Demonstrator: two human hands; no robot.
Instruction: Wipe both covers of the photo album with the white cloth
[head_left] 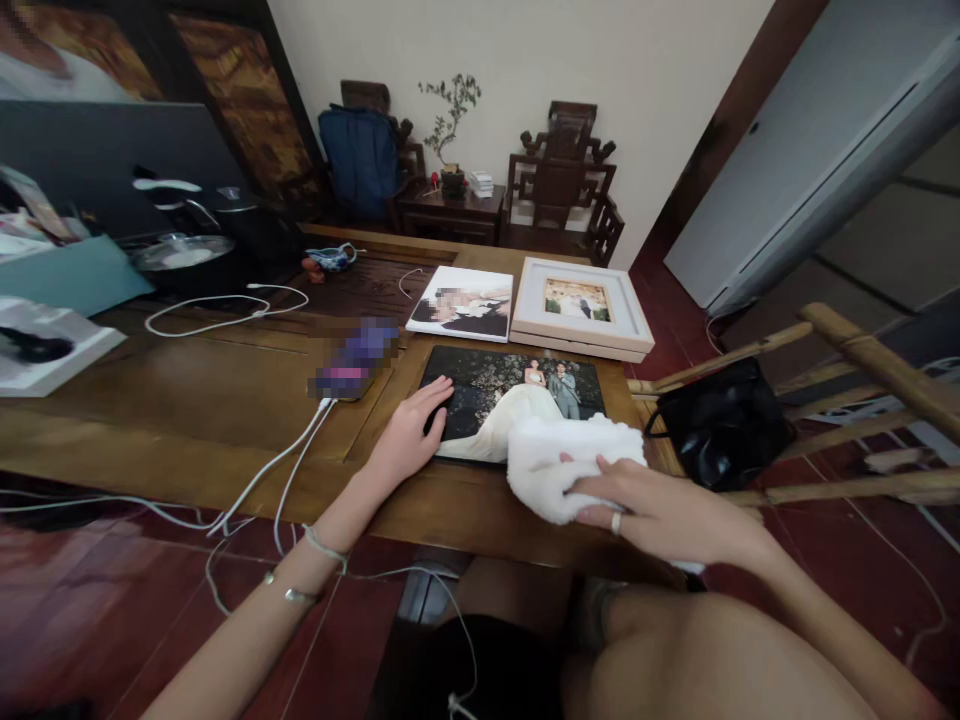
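A dark wedding photo panel (480,390) lies flat near the front edge of the wooden table (262,440). My left hand (409,430) rests at its left edge, fingers stretched out over the border and the thumb on the surface. In my right hand (637,500) is a white fluffy cloth (562,460), pressed on the panel's lower right corner and covering that part of the picture. Behind the panel lie a white photo panel (469,310) and a light-framed wedding picture (581,300), side by side.
A phone (356,360) with white charging cables (292,450) lies left of the panel. Further left are a kettle (247,225), a teal box (71,280) and a white box (52,350). At right stands a bamboo chair (817,380) with a black bag (724,420).
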